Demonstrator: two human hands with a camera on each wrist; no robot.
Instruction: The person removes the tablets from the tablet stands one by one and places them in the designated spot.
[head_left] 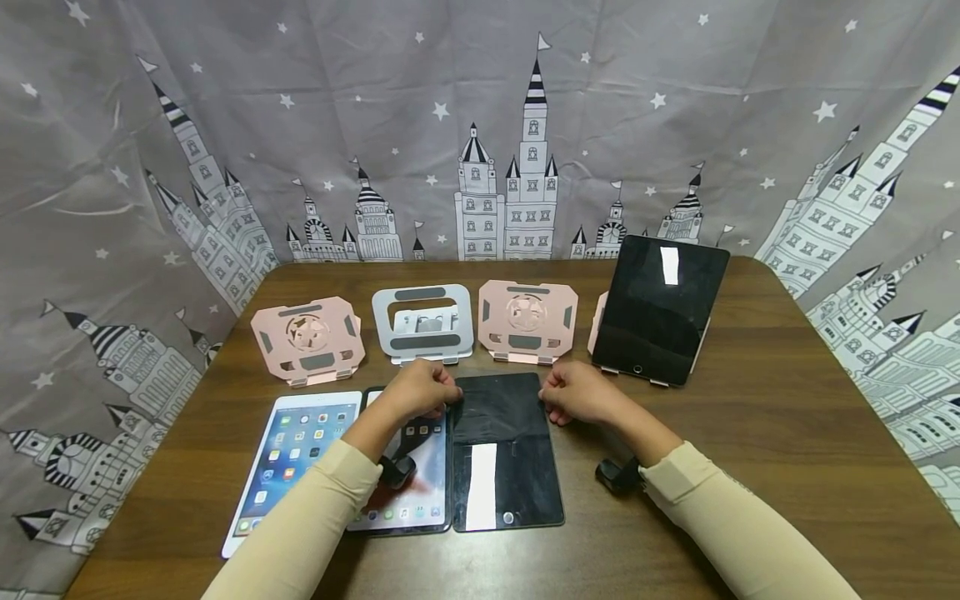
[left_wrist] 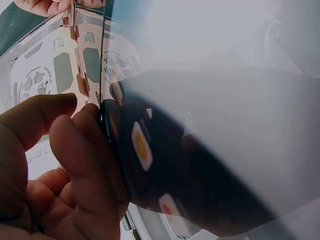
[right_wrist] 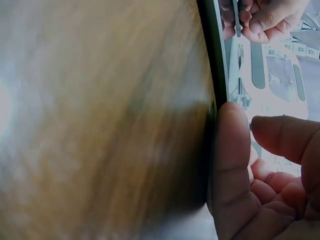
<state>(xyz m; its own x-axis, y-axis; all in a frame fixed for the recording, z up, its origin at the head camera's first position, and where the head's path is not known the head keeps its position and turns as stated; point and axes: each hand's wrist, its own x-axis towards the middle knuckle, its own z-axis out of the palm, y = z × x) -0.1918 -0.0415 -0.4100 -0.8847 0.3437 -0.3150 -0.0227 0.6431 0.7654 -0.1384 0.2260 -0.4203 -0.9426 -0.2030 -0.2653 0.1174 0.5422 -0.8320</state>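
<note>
A dark tablet (head_left: 506,454) lies flat near the middle of the wooden table (head_left: 787,433), its screen off. My left hand (head_left: 442,396) pinches its far left corner and my right hand (head_left: 551,400) pinches its far right corner. In the left wrist view my left hand (left_wrist: 82,107) has thumb and fingers closed on the tablet's thin edge (left_wrist: 103,60). The right wrist view shows my right hand (right_wrist: 245,117) gripping the dark edge (right_wrist: 212,60) the same way, with the left hand (right_wrist: 265,20) at the other corner.
A lit black tablet (head_left: 420,492) lies under my left forearm, and a lit white tablet (head_left: 288,458) lies left of it. Behind stand a pink stand (head_left: 307,337), a silver stand (head_left: 423,323) and another pink stand (head_left: 527,321). A black tablet (head_left: 660,308) leans on a fourth stand.
</note>
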